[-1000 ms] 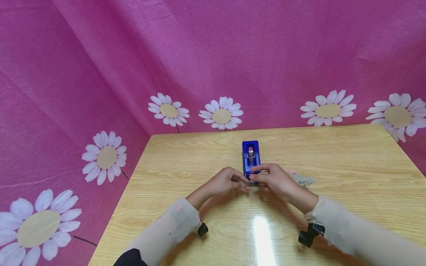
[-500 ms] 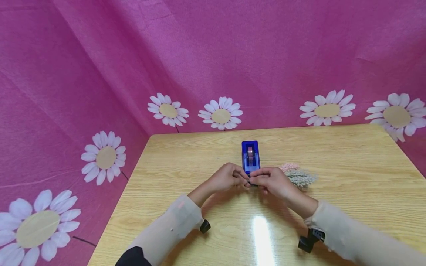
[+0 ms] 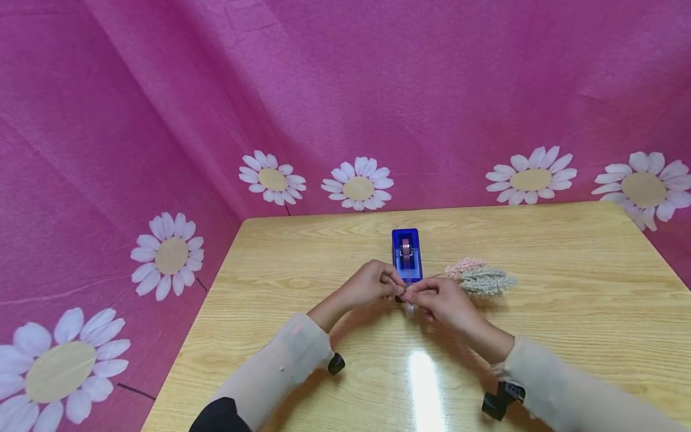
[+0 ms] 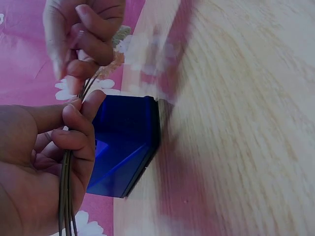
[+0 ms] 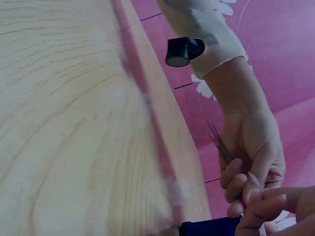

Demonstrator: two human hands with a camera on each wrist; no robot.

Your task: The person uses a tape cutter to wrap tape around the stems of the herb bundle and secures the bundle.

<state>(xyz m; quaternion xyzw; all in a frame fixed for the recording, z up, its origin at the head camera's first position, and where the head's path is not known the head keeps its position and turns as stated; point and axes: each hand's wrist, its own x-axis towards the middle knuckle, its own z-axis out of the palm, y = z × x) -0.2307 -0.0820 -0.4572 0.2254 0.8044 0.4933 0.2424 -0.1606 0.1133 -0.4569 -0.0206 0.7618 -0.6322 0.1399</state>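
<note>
A bunch of fluffy flowers, with pink heads and pale green heads, extends to the right behind my right hand. My left hand grips the bundled thin stems, whose ends stick out below its palm. In the left wrist view the right hand's fingertips pinch the stems just beyond the left fingers. A small clear strip, like tape, shows by the left thumb in the right wrist view. Directly behind both hands stands a blue tape dispenser, its front end partly covered.
The wooden table reaches back to a pink cloth printed with white daisies. Black wrist cameras hang under both sleeves, such as the right one. A bright light reflection lies on the tabletop in front of the hands.
The right hand has lowered slightly from the dispenser's front, and both hands have come together at the stems. More of the flower heads now shows to the right, with pink ones uncovered.
</note>
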